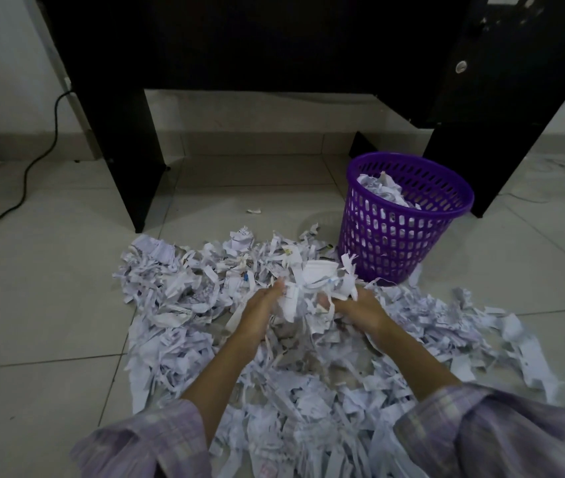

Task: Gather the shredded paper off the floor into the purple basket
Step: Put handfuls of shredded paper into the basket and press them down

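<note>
I have both hands in the middle of the pile of shredded paper (274,357), which spreads across the floor (32,305) from the near edge out to the foot of the purple basket (403,219). The left hand (262,313) and right hand (360,310) face each other and cup a clump of strips (312,284) between them, fingers curled into it from either side; the clump looks raised a little above the heap, with loose ends trailing down.

I judge this to be the scoop-and-lift step of one load. The basket stands upright, far and to the right of my hands, beside the dark desk (274,46), and already holds some paper below its rim. Much more lies on the floor than in it, so the task is early.

The next move calls for keeping the two palms pressed inward while carrying the clump up and right, over the rim, before letting go. Trailing strips could snag or fall short, and the light basket could tip if brushed. One stray scrap (254,211) lies apart, farther out near the desk leg.
</note>
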A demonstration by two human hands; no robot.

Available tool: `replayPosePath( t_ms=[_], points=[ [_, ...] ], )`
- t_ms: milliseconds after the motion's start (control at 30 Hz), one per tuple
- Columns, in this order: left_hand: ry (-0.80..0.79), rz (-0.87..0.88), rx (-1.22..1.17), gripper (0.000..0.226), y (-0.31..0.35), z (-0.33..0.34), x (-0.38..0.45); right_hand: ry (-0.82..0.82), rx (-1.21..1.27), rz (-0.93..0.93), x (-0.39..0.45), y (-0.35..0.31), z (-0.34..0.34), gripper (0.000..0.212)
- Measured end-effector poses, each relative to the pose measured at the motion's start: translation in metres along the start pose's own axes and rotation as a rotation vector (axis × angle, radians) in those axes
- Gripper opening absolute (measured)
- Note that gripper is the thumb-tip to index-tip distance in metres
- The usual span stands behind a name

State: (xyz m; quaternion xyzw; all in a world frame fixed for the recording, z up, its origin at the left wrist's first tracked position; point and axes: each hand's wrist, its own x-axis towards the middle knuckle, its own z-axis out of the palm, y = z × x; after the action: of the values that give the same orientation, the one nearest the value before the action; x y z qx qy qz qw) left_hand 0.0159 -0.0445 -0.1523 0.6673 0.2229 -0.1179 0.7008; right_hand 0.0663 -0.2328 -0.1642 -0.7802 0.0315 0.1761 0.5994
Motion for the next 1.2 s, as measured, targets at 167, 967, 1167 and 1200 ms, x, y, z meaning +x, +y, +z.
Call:
replayPosePath(
  t_ms=[167,967,1167,1200],
  points=[
    [-0.121,-0.052,-0.104,0.117,-0.01,0.015,0.019,-0.19,-0.042,-0.031,-0.015,-0.015,0.011,0.023],
    [-0.149,-0.013,-0.278,0.018,0.03,-0.003,-0.013,-0.377,-0.035,-0.029,-0.027,-0.028,0.014,0.104],
    [-0.16,-0.053,-0.376,0.028,0.035,0.005,-0.013,-0.521,0.07,0.089,-0.034,-0.021,0.022,0.077],
    [-0.147,-0.066,-0.389,0.023,0.034,0.006,-0.013,-0.545,0.122,0.099,-0.038,-0.022,0.023,0.071]
  ],
)
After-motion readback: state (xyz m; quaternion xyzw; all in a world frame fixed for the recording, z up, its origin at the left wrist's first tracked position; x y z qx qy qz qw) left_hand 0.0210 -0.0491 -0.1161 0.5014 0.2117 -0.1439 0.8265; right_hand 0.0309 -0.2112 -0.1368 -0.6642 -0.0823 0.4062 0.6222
